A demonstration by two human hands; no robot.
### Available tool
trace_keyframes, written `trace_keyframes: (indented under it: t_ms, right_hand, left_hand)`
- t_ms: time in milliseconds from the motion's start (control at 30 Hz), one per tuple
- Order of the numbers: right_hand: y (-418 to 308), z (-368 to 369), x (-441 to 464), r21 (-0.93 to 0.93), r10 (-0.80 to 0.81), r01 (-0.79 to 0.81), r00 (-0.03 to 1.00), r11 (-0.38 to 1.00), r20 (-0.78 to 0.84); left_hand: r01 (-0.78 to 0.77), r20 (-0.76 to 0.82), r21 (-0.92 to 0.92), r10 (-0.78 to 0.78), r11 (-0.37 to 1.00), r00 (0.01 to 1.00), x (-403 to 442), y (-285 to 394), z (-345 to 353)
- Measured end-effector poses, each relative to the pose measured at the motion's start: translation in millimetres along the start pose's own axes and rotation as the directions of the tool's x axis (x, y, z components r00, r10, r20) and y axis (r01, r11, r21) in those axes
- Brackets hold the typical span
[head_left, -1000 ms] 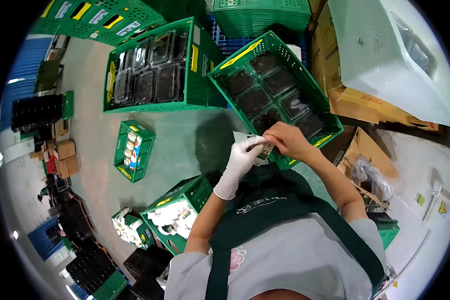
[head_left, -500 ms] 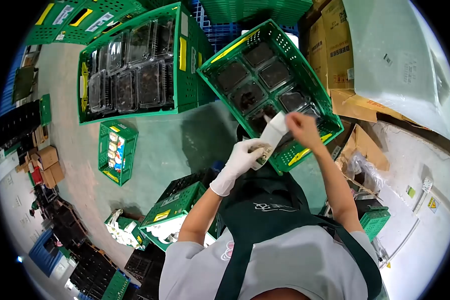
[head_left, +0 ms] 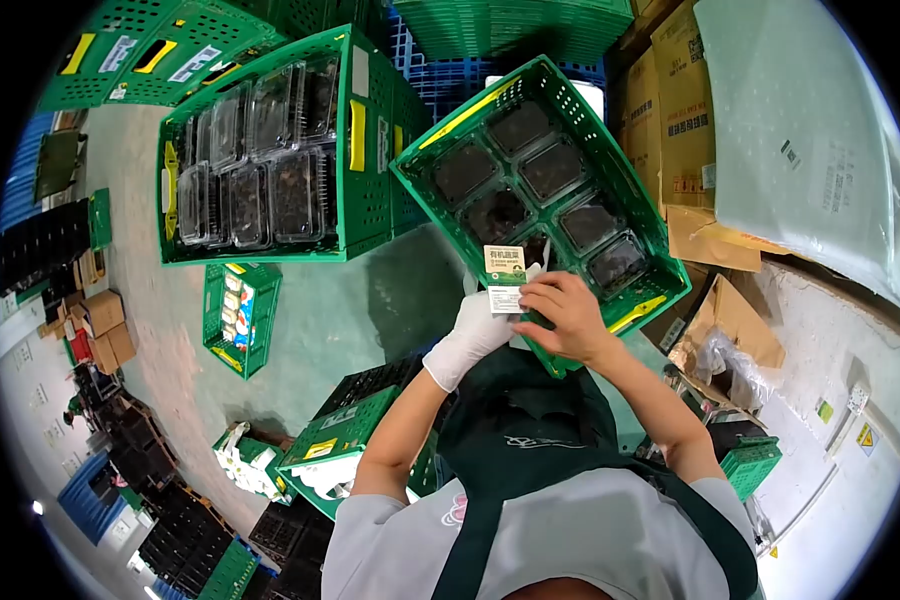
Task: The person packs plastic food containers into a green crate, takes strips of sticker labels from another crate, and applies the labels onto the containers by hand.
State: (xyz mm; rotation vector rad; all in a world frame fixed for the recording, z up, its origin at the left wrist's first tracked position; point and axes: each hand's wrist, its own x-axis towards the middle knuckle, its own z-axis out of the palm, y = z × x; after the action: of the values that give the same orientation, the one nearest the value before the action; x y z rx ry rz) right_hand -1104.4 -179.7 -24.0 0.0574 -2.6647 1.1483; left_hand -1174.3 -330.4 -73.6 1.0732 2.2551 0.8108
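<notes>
A printed label card [head_left: 505, 262], cream and green above and white below, lies between my two hands with its face up. My left hand [head_left: 477, 325], in a white glove, is closed on it from the left. Bare and with curled fingers, my right hand [head_left: 562, 318] touches the card's lower right edge. Both hands are over the near corner of a green crate [head_left: 625, 150] that holds several clear-lidded boxes of dark contents [head_left: 552, 168]. One box below the card is partly hidden.
Another green crate [head_left: 280, 250] at the upper left holds stacked clear boxes. A small crate [head_left: 262, 330] with packets stands on the floor. Cardboard boxes [head_left: 685, 110] and a plastic-wrapped bundle [head_left: 790, 120] are at the right. A crate with white material [head_left: 355, 430] sits at lower left.
The white strip seen half a second ago has given way to the printed face of a card between the hands. My right hand has come back down and left, beside my left hand.
</notes>
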Motion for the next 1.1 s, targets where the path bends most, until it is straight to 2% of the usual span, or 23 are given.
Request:
trace_keyframes:
  t_ms: [67,100,167,200,233,267,300,333,367,433,467,533,567,633,667,700,767,833,900,967,1000,1033,1100]
  right_hand:
    - [11,-14,6,0.059,0.015,-0.018,0.999,0.998,0.038]
    - [22,-16,6,0.139,0.118,-0.121,0.993,0.983,0.03]
    - [48,-11,9,0.171,0.379,-0.369,0.925,0.914,-0.029]
    - [59,-12,17,0.171,0.458,-0.456,0.888,0.873,0.035]
    - [78,-5,19,0.186,0.488,-0.508,0.86,0.841,0.148]
    - [89,-3,26,0.297,0.497,-0.635,0.756,0.713,0.426]
    - [98,-1,32,0.347,0.421,-0.76,0.611,0.55,0.671]
    - [102,0,35,0.373,0.282,-0.783,0.552,0.498,0.784]
    - [101,2,40,0.359,0.23,-0.815,0.496,0.454,0.837]
    - [104,11,47,0.445,0.256,-0.775,0.588,0.448,0.767]
    - [107,17,52,0.446,0.254,-0.776,0.588,0.446,0.768]
    - [118,28,66,0.33,0.365,-0.653,0.694,0.682,0.62]
    - [137,42,70,0.352,0.437,-0.618,0.766,0.704,0.472]
    - [180,62,95,0.386,0.66,-0.701,0.706,0.6,0.256]
    - [227,82,98,0.315,0.666,-0.674,0.731,0.668,0.151]
    - [251,89,110,0.274,0.74,-0.745,0.657,0.609,0.141]
    - [292,108,128,0.405,0.863,-0.82,0.489,0.404,0.13]
    - [310,118,146,0.338,0.875,-0.825,0.484,0.453,0.009]
    - [322,124,162,0.315,0.897,-0.86,0.439,0.401,0.057]
    - [332,132,172,0.239,0.904,-0.889,0.419,0.389,0.085]
    - [338,138,174,0.222,0.883,-0.863,0.47,0.454,0.022]
    - [342,143,175,0.221,0.884,-0.865,0.466,0.45,0.023]
    - [348,152,178,0.203,0.88,-0.857,0.466,0.474,-0.09]
  left_hand:
    - [-0.067,0.047,0.082,0.063,0.994,0.997,2,-9,2]
    - [-0.109,0.076,0.123,0.1,0.986,0.992,4,-12,1]
    - [-0.146,0.167,0.147,0.121,0.978,0.979,11,-2,-8]
    - [-0.156,0.211,0.114,0.13,0.981,0.969,13,2,-9]
    - [-0.209,0.276,0.1,0.175,0.973,0.945,13,-2,-5]
    - [-0.212,0.264,0.049,0.193,0.976,0.945,13,-1,-5]
    - [-0.217,0.251,-0.002,0.211,0.976,0.945,14,-2,-5]
    - [-0.123,0.38,0.035,0.101,0.992,0.92,16,-8,0]
    - [-0.059,0.419,0.03,0.041,0.998,0.907,18,-11,-1]
    - [0.067,0.398,-0.01,-0.057,0.998,0.916,18,-16,-5]
    - [0.069,0.4,-0.008,-0.06,0.998,0.915,14,-25,-1]
    - [0.215,0.465,-0.076,-0.157,0.974,0.871,8,-48,10]
    - [0.422,0.542,-0.079,-0.317,0.903,0.778,21,-28,-18]
    - [0.522,0.538,-0.305,-0.309,0.797,0.784,10,-40,-12]
    - [0.535,0.507,-0.371,-0.317,0.759,0.802,5,-44,-8]
    - [0.623,0.581,-0.376,-0.35,0.685,0.735,7,-42,-16]
    - [0.573,0.484,-0.593,-0.318,0.566,0.815,-1,-51,-6]
    - [0.633,0.527,-0.598,-0.353,0.491,0.773,-5,-58,0]
    - [0.615,0.505,-0.538,-0.363,0.577,0.783,-8,-69,5]
    - [0.624,0.468,-0.702,-0.438,0.342,0.767,-12,-74,15]
    - [0.658,0.496,-0.694,-0.468,0.293,0.731,-11,-77,15]
    - [0.689,0.523,-0.683,-0.497,0.242,0.693,-11,-79,15]
    - [0.699,0.536,-0.687,-0.509,0.199,0.673,-11,-85,16]
